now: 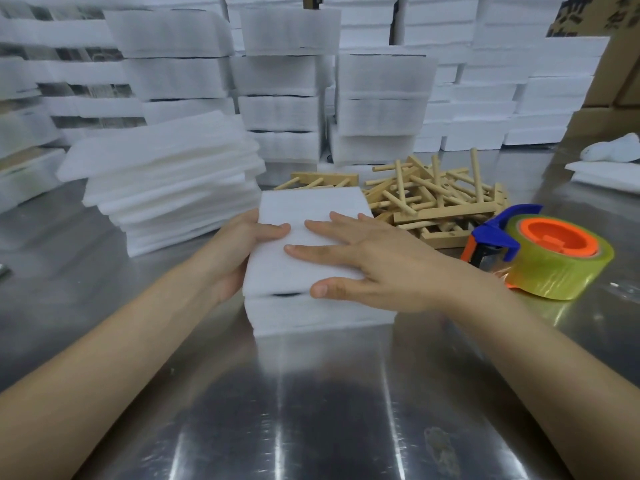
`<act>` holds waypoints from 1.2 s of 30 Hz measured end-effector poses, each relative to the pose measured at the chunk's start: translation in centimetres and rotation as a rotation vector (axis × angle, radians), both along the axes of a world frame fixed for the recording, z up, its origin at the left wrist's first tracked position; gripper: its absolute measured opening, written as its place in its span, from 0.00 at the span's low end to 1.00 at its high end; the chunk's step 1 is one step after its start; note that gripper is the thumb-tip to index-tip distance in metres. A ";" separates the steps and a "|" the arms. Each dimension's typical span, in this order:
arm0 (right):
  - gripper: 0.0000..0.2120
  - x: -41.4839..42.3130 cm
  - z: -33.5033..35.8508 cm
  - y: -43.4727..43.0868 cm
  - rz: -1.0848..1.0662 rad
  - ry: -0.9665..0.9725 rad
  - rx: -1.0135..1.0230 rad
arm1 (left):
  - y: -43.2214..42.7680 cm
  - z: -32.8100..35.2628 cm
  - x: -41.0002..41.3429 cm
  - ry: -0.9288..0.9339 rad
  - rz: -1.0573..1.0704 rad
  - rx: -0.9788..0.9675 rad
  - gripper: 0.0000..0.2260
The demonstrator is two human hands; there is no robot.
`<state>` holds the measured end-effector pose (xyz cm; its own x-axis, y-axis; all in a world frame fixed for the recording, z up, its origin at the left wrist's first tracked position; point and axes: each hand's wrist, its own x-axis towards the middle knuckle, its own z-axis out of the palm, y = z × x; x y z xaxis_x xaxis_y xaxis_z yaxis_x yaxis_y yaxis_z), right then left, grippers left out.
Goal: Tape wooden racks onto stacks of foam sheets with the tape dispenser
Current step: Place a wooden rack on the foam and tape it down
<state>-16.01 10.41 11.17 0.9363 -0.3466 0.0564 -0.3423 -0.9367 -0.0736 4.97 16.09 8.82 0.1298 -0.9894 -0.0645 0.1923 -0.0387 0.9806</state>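
– Fingers (pixel 311 252) on right hand (pixel 374 268)?
– Straight, spread flat atop foam stack (pixel 304 209), thumb at near edge. Left hand (pixel 235 251) grips stack's left side, thumb on top.
– Stack where?
– Mid metal table (pixel 311 410). Tape dispenser (pixel 547 258) just right, wooden racks (pixel 436 199) piled behind, loose foam sheets (pixel 166 174) far left, bundled foam (pixel 280 109) at back.
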 end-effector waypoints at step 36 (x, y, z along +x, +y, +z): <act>0.07 0.9 3.9 -5.2 -0.378 -1.671 0.857 | 0.1 -0.2 -0.6 -0.158 0.139 -0.041 0.16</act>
